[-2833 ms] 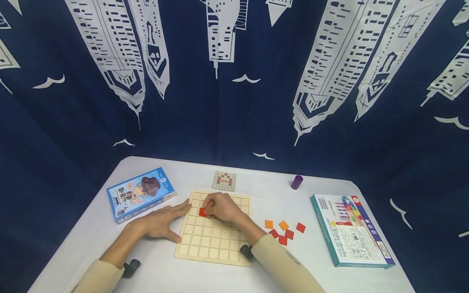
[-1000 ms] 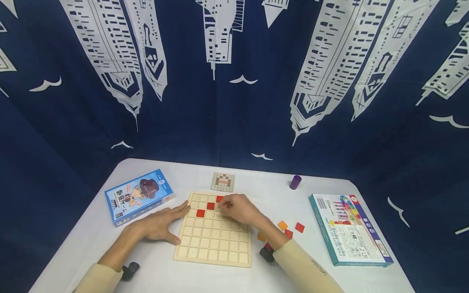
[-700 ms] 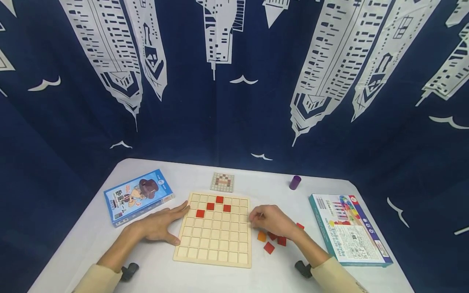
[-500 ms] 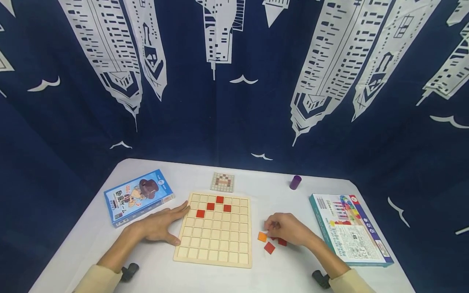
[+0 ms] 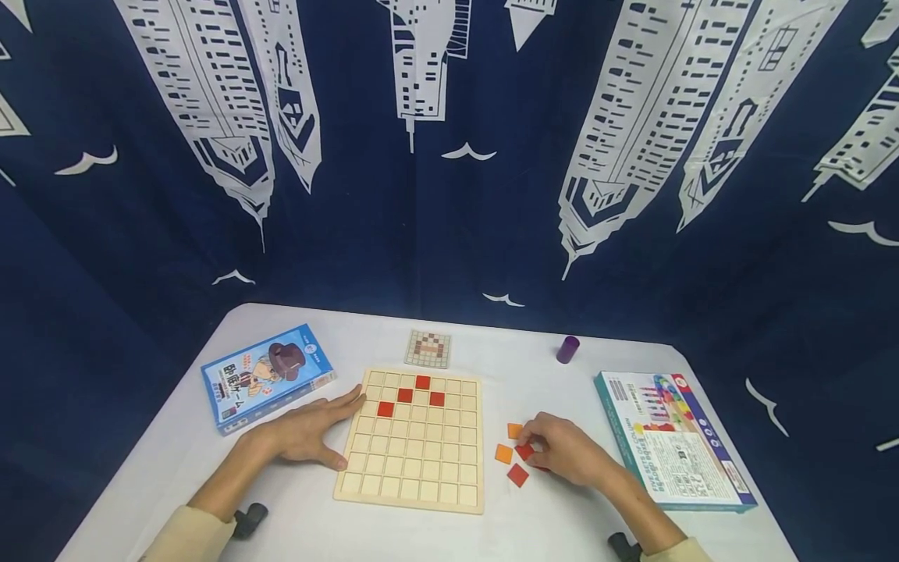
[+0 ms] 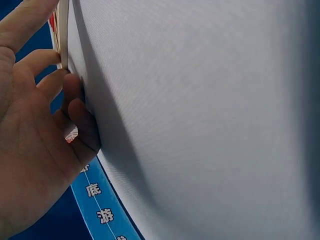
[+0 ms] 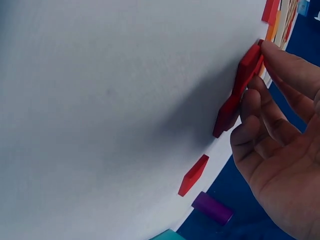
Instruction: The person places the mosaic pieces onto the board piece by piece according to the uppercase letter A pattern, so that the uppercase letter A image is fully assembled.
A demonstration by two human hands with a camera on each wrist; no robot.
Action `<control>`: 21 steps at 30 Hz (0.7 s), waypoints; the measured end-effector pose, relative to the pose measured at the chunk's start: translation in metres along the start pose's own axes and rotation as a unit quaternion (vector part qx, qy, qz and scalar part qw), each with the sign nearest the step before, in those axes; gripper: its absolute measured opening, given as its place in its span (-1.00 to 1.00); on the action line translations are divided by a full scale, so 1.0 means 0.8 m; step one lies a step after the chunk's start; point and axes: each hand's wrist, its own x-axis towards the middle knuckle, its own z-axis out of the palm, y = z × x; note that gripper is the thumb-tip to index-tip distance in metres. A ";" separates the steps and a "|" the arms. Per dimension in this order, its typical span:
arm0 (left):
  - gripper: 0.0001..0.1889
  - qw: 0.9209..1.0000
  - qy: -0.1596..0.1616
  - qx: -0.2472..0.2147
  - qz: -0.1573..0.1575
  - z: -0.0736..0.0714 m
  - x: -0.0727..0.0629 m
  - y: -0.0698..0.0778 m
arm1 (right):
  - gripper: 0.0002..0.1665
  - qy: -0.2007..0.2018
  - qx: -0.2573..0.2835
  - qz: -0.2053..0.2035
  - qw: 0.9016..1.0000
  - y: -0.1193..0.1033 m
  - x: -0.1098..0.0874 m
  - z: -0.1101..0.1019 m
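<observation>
My left hand (image 5: 309,431) rests with spread fingers against the left edge of the wooden grid board (image 5: 410,503). Several red tiles sit in the board's upper cells, one of them a red tile (image 5: 385,409) at the left. To the right of the board, my right hand (image 5: 565,449) is low over the loose tiles, thumb and index finger at a red square tile (image 7: 246,67), its other fingers curled. Around it lie another red tile (image 5: 517,474), an orange tile (image 5: 503,453) and a partly covered orange tile (image 5: 514,430). My hand hides part of the pile.
A patterned grid card (image 5: 428,349) lies behind the board. The blue game box (image 5: 267,375) is at the left, a teal-edged box (image 5: 674,445) at the right. A purple cylinder (image 5: 568,350) stands near the table's back edge.
My right hand has set red tiles into the board's cells, then moved right to the loose tiles. One orange tile has shifted toward the board. My left hand stays at the board's edge.
</observation>
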 end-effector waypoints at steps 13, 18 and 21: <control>0.19 1.000 0.001 0.002 -0.003 0.001 0.003 -0.001 | -0.70 0.010 -0.024 0.013 1.000 -0.004 0.005 0.006; 0.20 1.000 -0.001 0.002 -0.005 0.001 0.002 0.000 | -0.69 0.018 -0.026 0.019 0.999 -0.005 0.005 0.008; 0.20 1.000 0.000 0.002 -0.006 0.001 0.001 0.000 | -0.67 0.024 -0.032 0.020 0.999 -0.005 0.005 0.010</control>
